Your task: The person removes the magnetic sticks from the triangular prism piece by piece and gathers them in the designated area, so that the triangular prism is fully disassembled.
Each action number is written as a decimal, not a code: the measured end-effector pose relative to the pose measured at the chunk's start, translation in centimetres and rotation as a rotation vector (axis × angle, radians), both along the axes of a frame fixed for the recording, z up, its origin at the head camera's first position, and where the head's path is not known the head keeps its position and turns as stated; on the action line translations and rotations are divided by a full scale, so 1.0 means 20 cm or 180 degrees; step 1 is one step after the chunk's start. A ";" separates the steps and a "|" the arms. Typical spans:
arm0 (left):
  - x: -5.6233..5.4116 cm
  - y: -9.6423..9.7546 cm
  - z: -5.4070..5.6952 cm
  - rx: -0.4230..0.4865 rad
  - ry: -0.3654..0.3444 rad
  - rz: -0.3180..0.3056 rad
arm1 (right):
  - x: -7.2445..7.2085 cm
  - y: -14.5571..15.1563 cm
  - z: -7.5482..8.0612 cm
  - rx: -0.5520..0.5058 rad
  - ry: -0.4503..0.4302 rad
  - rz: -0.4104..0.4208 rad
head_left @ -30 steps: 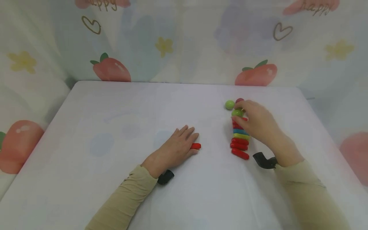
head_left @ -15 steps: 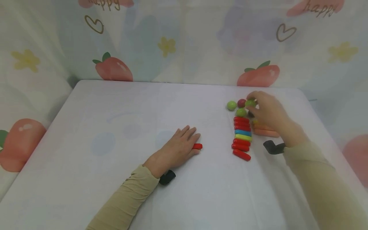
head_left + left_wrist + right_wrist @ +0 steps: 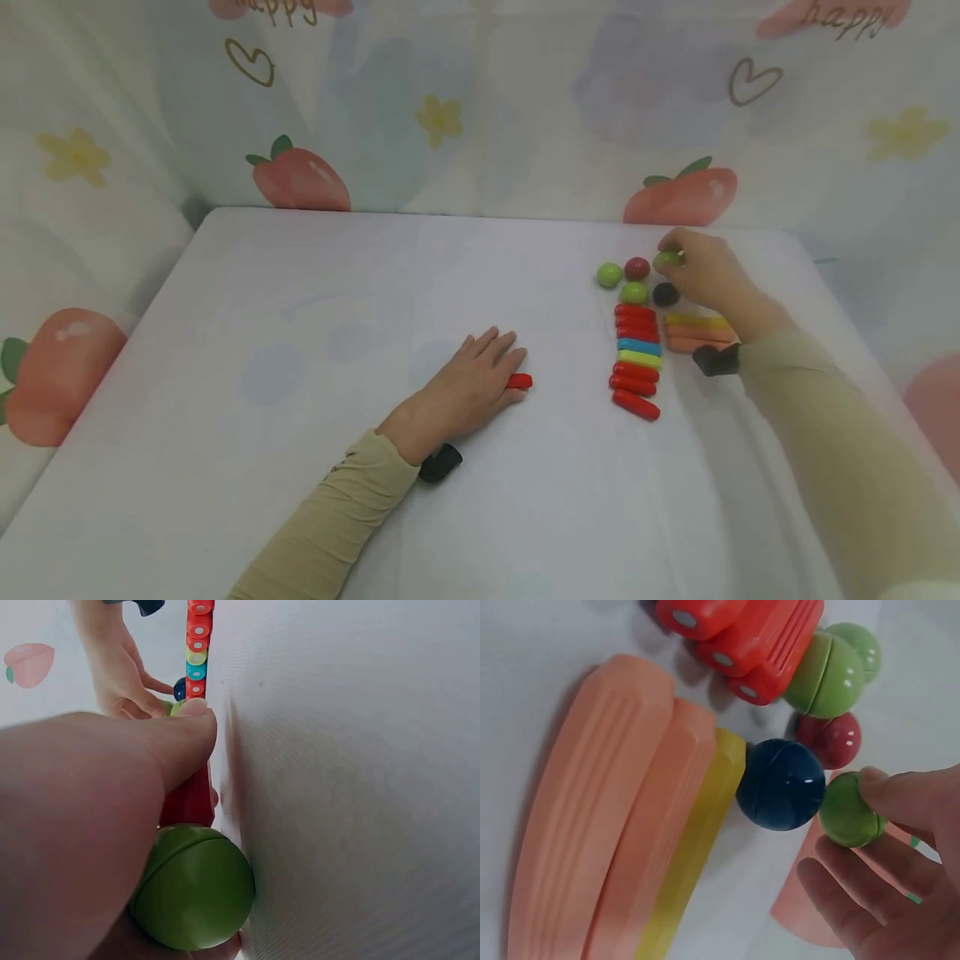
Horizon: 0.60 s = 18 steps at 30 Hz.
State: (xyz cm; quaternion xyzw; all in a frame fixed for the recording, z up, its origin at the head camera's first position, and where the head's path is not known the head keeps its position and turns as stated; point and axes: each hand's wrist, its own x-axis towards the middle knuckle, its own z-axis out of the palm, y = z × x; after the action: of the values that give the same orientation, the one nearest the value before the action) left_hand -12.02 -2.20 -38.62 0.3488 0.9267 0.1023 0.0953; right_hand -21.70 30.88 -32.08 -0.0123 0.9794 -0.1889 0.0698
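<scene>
My right hand (image 3: 708, 271) pinches a green ball (image 3: 851, 810) between thumb and fingertips, beside a dark blue ball (image 3: 781, 784) and a red ball (image 3: 637, 268). Two more green balls, one at the far left (image 3: 610, 275) and one at the head of the red rods (image 3: 634, 293), lie close by. My left hand (image 3: 461, 387) rests palm down with fingers extended. A red rod (image 3: 520, 381) pokes out between its thumb and index finger. In the left wrist view another green ball (image 3: 196, 889) sits under that hand, partly hidden by it.
A column of red rods (image 3: 635, 372), with one blue (image 3: 639, 346) and one yellow-green rod (image 3: 640, 359) among them, lies right of centre. Beside it are orange rods (image 3: 697, 343) and a yellow rod (image 3: 686, 319). A patterned curtain (image 3: 525, 108) backs the white table (image 3: 525, 517).
My right hand has moved to the back right with the green ball, uncovering the dark blue ball and the orange and yellow rods. The left hand stays in place.
</scene>
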 end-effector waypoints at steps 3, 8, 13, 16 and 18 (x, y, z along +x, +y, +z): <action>0.00 0.00 0.00 0.0019 0.0016 0.0006 | -0.03 0.02 -0.02 -0.0029 -0.0116 -0.0048; 0.00 0.00 0.00 0.0029 0.0024 0.0004 | -0.06 0.07 -0.05 -0.0060 -0.0226 -0.0131; 0.00 0.00 0.00 -0.0014 0.0013 -0.0002 | -0.07 0.10 -0.08 -0.0090 -0.0288 -0.0162; 0.00 0.00 0.00 -0.0047 0.0016 0.0007 | -0.07 0.10 -0.10 -0.0108 -0.0328 -0.0188; 0.00 0.00 0.00 -0.0060 0.0009 0.0016 | -0.07 0.11 -0.10 -0.0131 -0.0345 -0.0211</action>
State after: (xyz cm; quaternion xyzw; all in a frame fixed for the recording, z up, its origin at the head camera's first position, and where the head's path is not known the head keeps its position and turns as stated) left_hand -12.05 -2.27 -38.69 0.3457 0.9286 0.0933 0.0971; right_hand -23.11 33.04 -34.15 0.0289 0.9700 -0.2116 0.1163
